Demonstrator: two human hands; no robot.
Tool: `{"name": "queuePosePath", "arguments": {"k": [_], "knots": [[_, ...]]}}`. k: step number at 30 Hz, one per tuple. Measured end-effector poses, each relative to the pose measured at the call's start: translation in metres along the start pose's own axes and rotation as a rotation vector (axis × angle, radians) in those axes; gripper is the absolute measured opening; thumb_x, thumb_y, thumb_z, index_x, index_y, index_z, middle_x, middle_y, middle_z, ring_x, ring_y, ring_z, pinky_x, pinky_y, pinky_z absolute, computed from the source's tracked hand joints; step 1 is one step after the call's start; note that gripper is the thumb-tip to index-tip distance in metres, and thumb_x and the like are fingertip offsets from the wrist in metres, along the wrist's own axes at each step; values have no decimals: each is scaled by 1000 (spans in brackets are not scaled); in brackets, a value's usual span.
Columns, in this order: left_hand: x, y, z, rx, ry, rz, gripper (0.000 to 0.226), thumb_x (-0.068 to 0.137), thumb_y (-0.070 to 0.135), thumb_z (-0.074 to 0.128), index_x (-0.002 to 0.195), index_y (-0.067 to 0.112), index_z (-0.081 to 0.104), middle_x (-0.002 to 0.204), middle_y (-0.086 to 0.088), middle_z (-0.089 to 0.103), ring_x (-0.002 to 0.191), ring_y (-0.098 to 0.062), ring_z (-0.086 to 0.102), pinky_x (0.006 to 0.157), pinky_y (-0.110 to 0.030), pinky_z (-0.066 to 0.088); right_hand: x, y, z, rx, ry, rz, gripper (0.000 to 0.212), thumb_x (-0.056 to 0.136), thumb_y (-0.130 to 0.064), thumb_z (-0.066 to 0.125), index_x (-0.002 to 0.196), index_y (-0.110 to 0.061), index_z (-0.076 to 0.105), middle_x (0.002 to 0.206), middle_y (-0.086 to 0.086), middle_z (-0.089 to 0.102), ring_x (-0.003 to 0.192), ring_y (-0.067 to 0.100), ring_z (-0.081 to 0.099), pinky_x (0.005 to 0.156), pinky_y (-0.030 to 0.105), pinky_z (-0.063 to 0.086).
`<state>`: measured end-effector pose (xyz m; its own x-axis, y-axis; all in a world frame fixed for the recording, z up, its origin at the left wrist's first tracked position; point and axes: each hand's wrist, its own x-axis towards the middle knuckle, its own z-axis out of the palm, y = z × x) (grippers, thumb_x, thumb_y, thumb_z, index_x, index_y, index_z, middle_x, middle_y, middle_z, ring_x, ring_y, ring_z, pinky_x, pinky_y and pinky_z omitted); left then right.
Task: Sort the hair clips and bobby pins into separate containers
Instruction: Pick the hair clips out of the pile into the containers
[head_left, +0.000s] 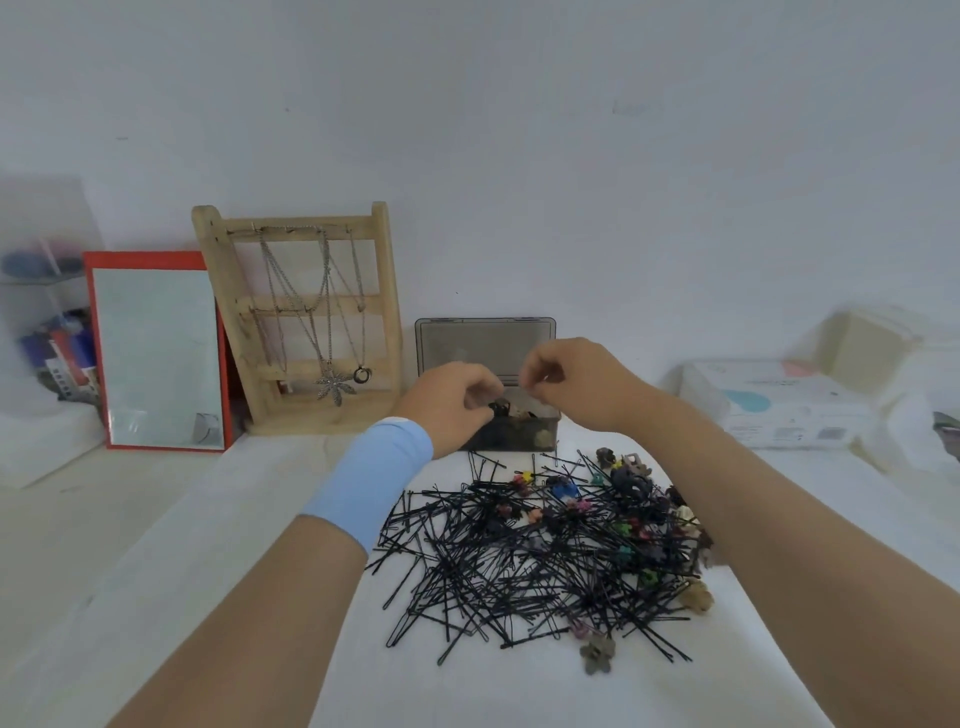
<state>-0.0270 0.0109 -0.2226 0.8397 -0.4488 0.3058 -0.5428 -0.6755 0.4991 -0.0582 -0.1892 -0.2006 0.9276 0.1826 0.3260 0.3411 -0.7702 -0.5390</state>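
Box (514, 439): lid open, clips inside, behind the pile (540, 551) of pins and clips on the bench (249, 519).
Left hand (452, 402): a clip (497, 408) is pinched at the box.
Right hand (566, 384): curled; whether anything is held cannot be told.
Step judged: clip being deposited; release over the box is called for next.

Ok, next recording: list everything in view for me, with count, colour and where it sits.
bobby pins: large pile, uncounted, black, centre of the table
hair clips: many, small, mixed colours, in and right of the pile
box: one, dark translucent, lid up, behind the pile, clips inside
jewellery stand: one, pale wood, left of the box
necklaces: several, silver, hanging on the stand
mirror: one, red frame, left of the stand
carton: one, white, far right
table: one, white
wristband: one, light blue, left forearm
left hand: fingers curled, over the box's left side
right hand: fingers curled, over the box's right side; anything held too small to tell
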Motion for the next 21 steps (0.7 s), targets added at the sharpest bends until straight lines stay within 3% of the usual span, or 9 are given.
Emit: {"name": "queuePosePath", "arguments": {"k": [2, 5, 8, 10, 12, 18, 21], "knots": [[-10, 9, 1, 14, -88, 9, 22, 88, 20, 68, 88, 42, 65, 86, 23, 65, 78, 9, 58, 70, -10, 40, -14, -5, -6, -36, -77, -4, 26, 86, -6, 65, 78, -31, 66, 80, -13, 66, 63, -5, 60, 60, 8, 42], [-17, 23, 9, 56, -233, 16, 16, 85, 24, 71, 83, 40, 72, 79, 24, 65, 69, 12, 56, 63, -7, 36, -30, -4, -7, -172, -271, 32, 21, 85, -9, 69, 80, -29, 70, 81, -13, 67, 54, -19, 54, 52, 3, 39], [-19, 31, 24, 89, -338, 12, 10, 85, 28, 72, 89, 37, 76, 80, 26, 64, 68, 10, 55, 62, -7, 34, -39, 7, -2, -238, -349, 103, 16, 86, -12, 71, 90, -26, 76, 84, -17, 66, 59, -14, 57, 62, 6, 41], [-18, 34, 34, 81, -340, 0, 12, 86, 29, 72, 95, 36, 75, 85, 25, 64, 73, 8, 54, 68, -10, 37, -43, 15, -2, -249, -327, 147, 17, 85, -12, 73, 94, -26, 76, 86, -19, 65, 77, -5, 61, 74, 16, 44], [-15, 39, 41, 91, -329, 5, 18, 88, 31, 70, 106, 34, 73, 96, 19, 64, 80, 1, 55, 79, -20, 43, -45, 23, -6, -262, -312, 200, 17, 83, -15, 74, 95, -28, 75, 90, -15, 67, 86, 6, 63, 76, 21, 47], [-3, 62, 63, 195, -465, -6, 36, 89, 35, 67, 124, 29, 66, 124, 6, 63, 102, -17, 62, 93, -33, 51, -55, 45, -31, -163, -294, 242, 19, 80, -16, 74, 92, -30, 73, 96, -9, 73, 81, 5, 67, 72, 21, 53], [7, 71, 65, 223, -489, -15, 36, 91, 35, 64, 126, 27, 65, 123, 6, 65, 104, -16, 62, 94, -31, 49, -60, 54, -37, -183, -369, 270, 21, 79, -23, 78, 98, -33, 74, 95, -14, 72, 83, 3, 66, 71, 20, 49]]}}
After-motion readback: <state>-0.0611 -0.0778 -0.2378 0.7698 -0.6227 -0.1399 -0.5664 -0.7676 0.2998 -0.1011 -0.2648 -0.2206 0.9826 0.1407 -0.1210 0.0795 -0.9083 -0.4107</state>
